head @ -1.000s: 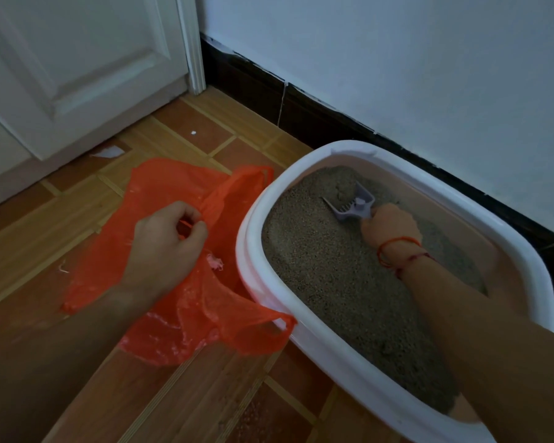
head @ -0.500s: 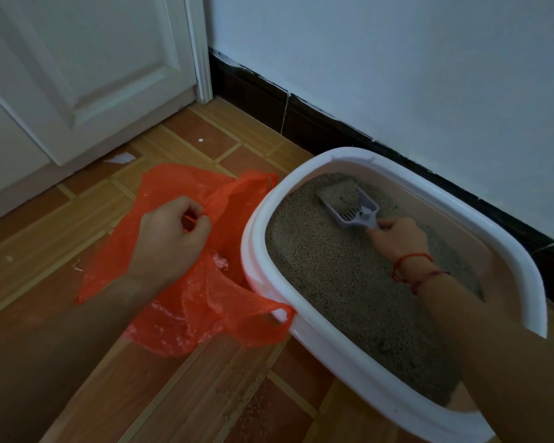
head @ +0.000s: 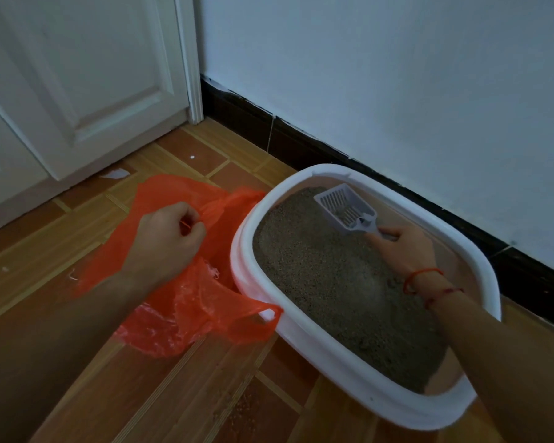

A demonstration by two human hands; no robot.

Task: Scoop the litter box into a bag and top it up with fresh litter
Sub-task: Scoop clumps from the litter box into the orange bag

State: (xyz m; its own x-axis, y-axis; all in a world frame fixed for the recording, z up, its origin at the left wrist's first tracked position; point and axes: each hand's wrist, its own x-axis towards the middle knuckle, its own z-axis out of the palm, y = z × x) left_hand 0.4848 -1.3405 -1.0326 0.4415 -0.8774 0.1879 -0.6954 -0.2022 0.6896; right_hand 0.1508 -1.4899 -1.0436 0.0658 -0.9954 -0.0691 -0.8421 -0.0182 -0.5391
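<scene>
A white oval litter box (head: 253,310) sits on the floor against the wall, filled with grey-brown litter (head: 327,276). My right hand (head: 403,247) grips the handle of a pale slotted scoop (head: 344,204), raised over the litter at the box's far end with a little litter in its bowl. An orange plastic bag (head: 179,302) lies crumpled on the floor to the left of the box. My left hand (head: 167,241) pinches the bag's edge near its opening.
A white door (head: 77,84) and its frame stand at the far left. A white wall with a dark skirting board (head: 333,148) runs behind the box. The floor is brown and tan tile (head: 189,394) with small white scraps and scattered litter grains.
The scoop has come up out of the litter and now sits higher, nearly emptied of loose grains. My left hand keeps its pinch on the bag. The camera has tilted slightly.
</scene>
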